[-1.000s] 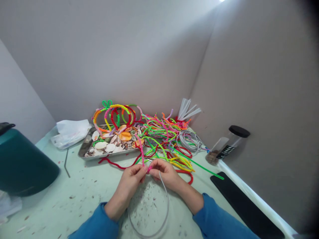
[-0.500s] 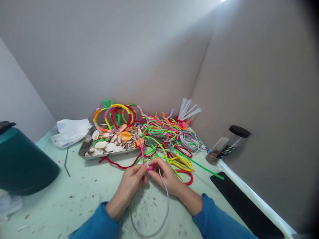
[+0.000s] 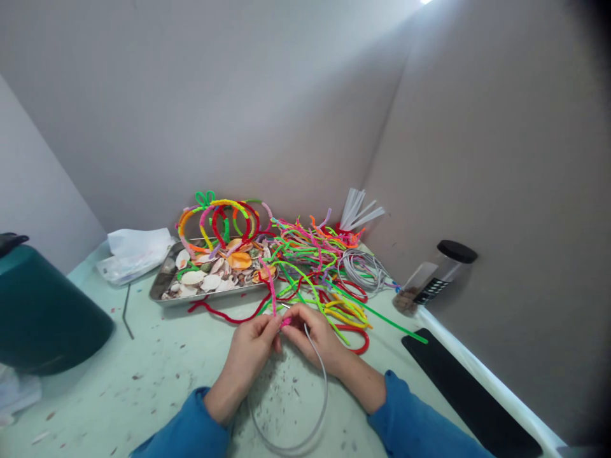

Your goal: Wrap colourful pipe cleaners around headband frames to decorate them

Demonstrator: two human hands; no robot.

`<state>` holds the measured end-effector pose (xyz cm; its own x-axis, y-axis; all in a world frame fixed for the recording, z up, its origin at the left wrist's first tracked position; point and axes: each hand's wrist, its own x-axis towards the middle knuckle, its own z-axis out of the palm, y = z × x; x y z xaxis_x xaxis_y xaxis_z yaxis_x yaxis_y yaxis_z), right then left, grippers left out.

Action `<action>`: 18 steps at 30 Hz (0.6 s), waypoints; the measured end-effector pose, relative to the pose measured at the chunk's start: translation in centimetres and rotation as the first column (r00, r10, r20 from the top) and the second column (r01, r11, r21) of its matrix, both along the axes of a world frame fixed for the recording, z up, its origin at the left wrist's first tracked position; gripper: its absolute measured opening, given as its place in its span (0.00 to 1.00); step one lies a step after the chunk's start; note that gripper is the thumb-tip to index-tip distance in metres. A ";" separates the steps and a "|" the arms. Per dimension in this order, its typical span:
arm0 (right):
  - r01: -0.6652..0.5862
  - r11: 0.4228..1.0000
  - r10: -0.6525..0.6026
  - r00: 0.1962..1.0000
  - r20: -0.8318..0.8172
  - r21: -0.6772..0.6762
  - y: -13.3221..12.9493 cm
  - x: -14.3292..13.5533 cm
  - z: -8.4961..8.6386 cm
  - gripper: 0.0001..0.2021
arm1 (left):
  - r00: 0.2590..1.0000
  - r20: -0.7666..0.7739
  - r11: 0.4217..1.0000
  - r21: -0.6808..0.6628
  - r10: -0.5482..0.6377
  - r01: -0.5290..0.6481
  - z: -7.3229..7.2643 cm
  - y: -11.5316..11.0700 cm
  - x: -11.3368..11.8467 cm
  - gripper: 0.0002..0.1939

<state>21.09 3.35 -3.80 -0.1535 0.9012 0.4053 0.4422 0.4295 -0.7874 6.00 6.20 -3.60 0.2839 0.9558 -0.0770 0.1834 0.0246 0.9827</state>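
Note:
Between my two hands is a grey wire hoop (image 3: pixel 324 394), its loop hanging down toward the table's near edge. A pink pipe cleaner (image 3: pixel 272 289) is coiled around the hoop at my fingertips, and its free end sticks up. My left hand (image 3: pixel 255 346) pinches the hoop beside the pink coil. On the other side, my right hand (image 3: pixel 312 337) grips the coil and hoop between thumb and fingers. The fingertips partly hide the coil. Just behind them lies a tangle of green, yellow and red pipe cleaners (image 3: pixel 351 312).
A metal tray (image 3: pixel 229 294) of seashells stands behind my hands, with colourful wrapped hoops (image 3: pixel 229 203) on it. To its right are heaped pipe cleaners (image 3: pixel 310 245) and coiled grey wire (image 3: pixel 365 270). A clear jar (image 3: pixel 434 280), black strip (image 3: pixel 468 391), dark green container (image 3: pixel 48 312) and plastic bag (image 3: pixel 138 251) surround these.
My hands stay nearly in place, with the fingers shifting slightly at the pink coil. The hanging loop of the hoop has swung a little to the right.

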 end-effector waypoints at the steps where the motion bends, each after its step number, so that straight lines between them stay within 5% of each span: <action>1: 0.010 1.000 -0.010 1.000 -0.014 -0.007 0.0 0.0 0.0 0.04 | 1.000 -0.017 0.999 0.045 0.007 -0.006 0.0 0.0 0.0 0.20; 10: 0.041 0.990 -0.069 0.975 -0.209 -0.135 0.4 0.3 -0.4 0.08 | 0.981 -0.178 0.882 0.471 0.078 0.015 0.9 -1.0 -0.4 0.06; 15: 0.025 0.988 -0.062 0.966 -0.250 -0.151 0.4 0.3 -0.6 0.07 | 0.978 -0.203 0.712 0.695 0.057 0.103 0.5 -0.9 -0.6 0.12; 18: 0.022 0.988 -0.060 0.965 -0.255 -0.150 0.4 0.3 -0.6 0.07 | 0.967 -0.233 0.697 0.710 0.099 0.100 0.2 -0.9 -0.6 0.13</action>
<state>21.36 3.73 -4.41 -0.0224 0.9565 0.2908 0.2308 0.2879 -0.9294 5.35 5.29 -3.39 0.3524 0.7488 0.5614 0.4089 -0.6628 0.6273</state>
